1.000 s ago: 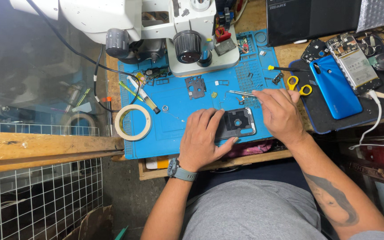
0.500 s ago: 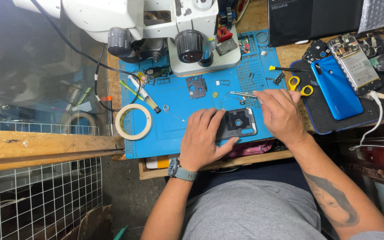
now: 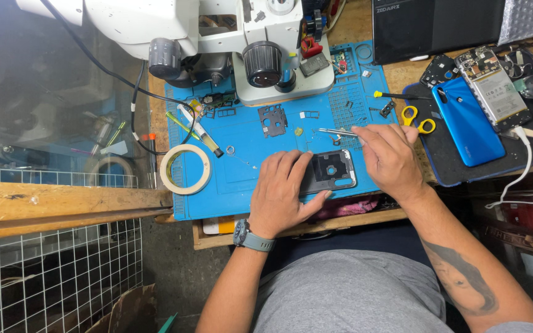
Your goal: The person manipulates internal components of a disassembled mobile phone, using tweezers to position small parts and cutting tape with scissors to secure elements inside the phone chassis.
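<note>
Left hand [image 3: 282, 194] flat, fingers spread, pressing phone frame [image 3: 334, 169] at frame centre. Right hand [image 3: 390, 157] fingers pinched on tweezers [image 3: 335, 131].

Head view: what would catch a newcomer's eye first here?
The bright blue work mat fills the middle, with the left hand pressed on a dark phone frame and the right hand pinching metal tweezers just above it. A big white microscope looms at the top. To the right, a glossy blue phone back cover lies on a dark mat beside yellow-handled scissors.
</note>
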